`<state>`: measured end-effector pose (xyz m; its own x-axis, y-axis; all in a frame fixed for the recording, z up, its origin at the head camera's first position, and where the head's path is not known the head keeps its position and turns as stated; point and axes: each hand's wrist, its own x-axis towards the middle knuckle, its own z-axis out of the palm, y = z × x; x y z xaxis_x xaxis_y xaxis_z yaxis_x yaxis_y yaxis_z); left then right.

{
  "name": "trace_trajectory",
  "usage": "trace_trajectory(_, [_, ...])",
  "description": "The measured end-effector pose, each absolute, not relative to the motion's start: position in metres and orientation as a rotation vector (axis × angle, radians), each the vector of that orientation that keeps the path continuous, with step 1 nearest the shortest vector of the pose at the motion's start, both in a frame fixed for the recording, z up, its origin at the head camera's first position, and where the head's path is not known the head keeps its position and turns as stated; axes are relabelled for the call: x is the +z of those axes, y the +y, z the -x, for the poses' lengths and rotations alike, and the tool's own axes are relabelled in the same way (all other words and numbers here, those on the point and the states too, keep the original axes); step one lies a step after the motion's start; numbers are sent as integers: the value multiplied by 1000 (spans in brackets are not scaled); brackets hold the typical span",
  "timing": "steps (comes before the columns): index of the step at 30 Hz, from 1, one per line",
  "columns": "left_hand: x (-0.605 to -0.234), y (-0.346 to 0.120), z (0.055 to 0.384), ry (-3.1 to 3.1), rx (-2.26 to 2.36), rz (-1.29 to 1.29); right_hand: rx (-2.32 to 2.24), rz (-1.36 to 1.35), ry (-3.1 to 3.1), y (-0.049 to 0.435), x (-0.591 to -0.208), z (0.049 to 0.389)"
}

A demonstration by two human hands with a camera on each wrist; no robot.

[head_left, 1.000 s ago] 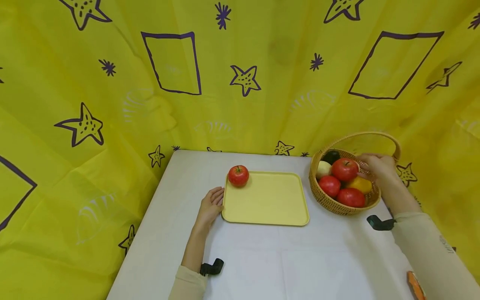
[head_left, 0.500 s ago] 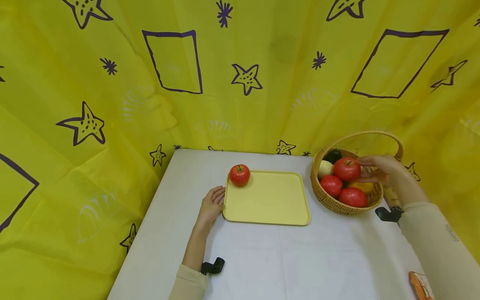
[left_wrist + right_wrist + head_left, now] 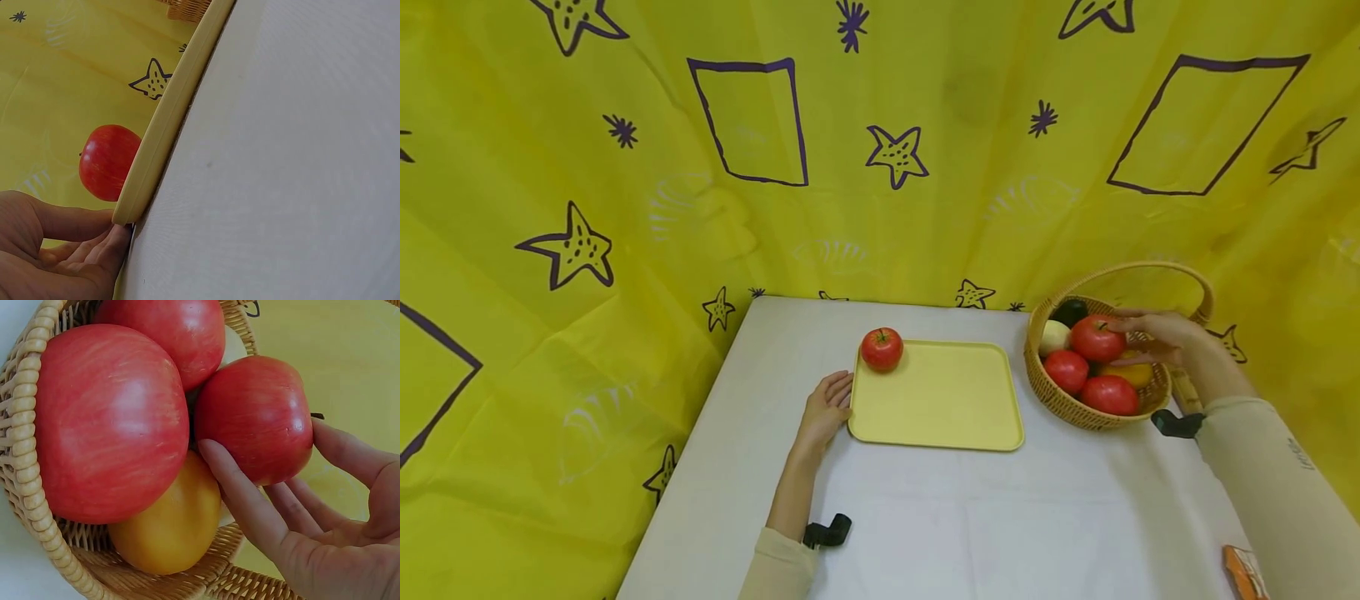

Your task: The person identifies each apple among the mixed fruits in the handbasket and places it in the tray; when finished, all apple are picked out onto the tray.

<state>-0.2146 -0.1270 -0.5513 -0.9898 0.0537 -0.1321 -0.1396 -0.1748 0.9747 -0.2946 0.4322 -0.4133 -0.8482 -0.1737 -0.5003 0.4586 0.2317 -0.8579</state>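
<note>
In the head view, my left hand [image 3: 823, 412] is at the left edge of a yellow tray [image 3: 947, 400]. The left wrist view has its thumb and fingers pinching the tray's rim [image 3: 165, 119]. One red apple [image 3: 882, 349] sits in the tray's far left corner. On the right, my right hand [image 3: 1172, 342] reaches into a wicker basket [image 3: 1075, 412] and grips a red apple [image 3: 253, 419] between thumb and fingers. Beside that apple lie two more red fruits [image 3: 112, 425], a yellow-orange fruit [image 3: 172, 519], a pale round one [image 3: 1055, 337] and a dark green one [image 3: 1070, 312].
The basket's handle [image 3: 1138, 267] arches over its far side, behind my right hand. A white-covered table [image 3: 910, 525] bears everything, with a yellow patterned curtain [image 3: 850, 217] behind it. An orange and white packet [image 3: 1246, 573] lies near my right sleeve.
My right wrist has swung outward to the right, and the fingers have settled round the apple's right side. The left hand stays on the tray's edge; the whole view has shifted slightly.
</note>
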Motion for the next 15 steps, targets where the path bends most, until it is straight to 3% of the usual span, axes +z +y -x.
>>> trace_trajectory(8, [-554,-128,215,1939,2311,104,-1763,-120,1883,459,-433,307])
trace_trajectory(15, [-554,-128,216,1960,2299,91,-1920,-346,1808,435,-403,282])
